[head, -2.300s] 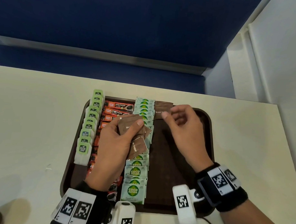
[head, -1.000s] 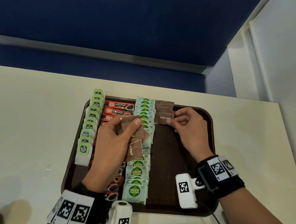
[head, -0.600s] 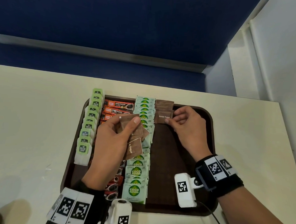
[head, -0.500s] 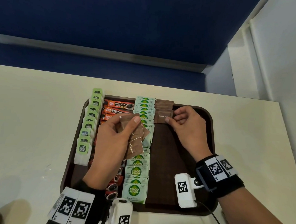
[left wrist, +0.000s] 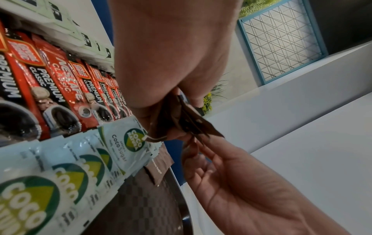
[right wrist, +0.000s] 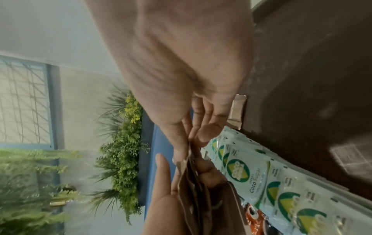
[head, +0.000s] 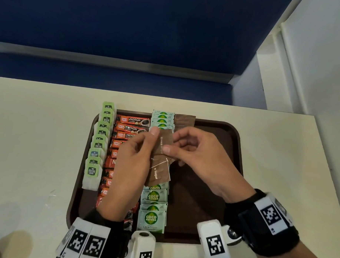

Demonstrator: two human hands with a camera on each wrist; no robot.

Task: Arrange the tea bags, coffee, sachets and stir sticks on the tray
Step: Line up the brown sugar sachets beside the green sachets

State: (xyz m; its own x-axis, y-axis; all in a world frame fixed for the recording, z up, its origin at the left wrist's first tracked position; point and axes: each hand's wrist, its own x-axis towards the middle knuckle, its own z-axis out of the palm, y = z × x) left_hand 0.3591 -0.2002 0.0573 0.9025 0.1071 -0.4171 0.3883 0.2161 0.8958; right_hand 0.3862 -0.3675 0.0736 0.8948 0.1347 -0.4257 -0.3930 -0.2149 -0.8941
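Wrist bands: we see black straps with square-patterned tags on both forearms, nearest the camera, at the tray's near edge.
Tray (head: 233,135): dark brown, rounded corners, lying on the cream table (head: 40,128); its right part is bare.
Green sugar sachets (head: 152,219): we count one column running near to far down the middle of the tray, overlapped like shingles, labels reading Coco Sugar.
Coffee sticks (head: 133,120): red and black, in a column just left of the green sachets, the near ones hidden under the left forearm.
Tea bags (head: 92,171): green-tagged, in a column along the tray's left rim, some overhanging it.
Left hand (head: 129,166): raised above the middle columns, thumb and fingers curled around a fanned bundle of brown sugar sachets (head: 160,172); the left wrist view shows the bundle pinched edge-on.
Right hand (head: 199,155): just right of the left hand, thumb and forefinger pinching the top brown sachet (head: 166,140) of that bundle, other fingers loosely curled; we note both hands touch this sachet.
Laid brown sachets (head: 185,119): at the tray's far edge, just right of the green column, overlapping one another; we cannot tell the count.
Beyond the table: a blue panel (head: 130,31) with a grey ledge, and a white wall at right.
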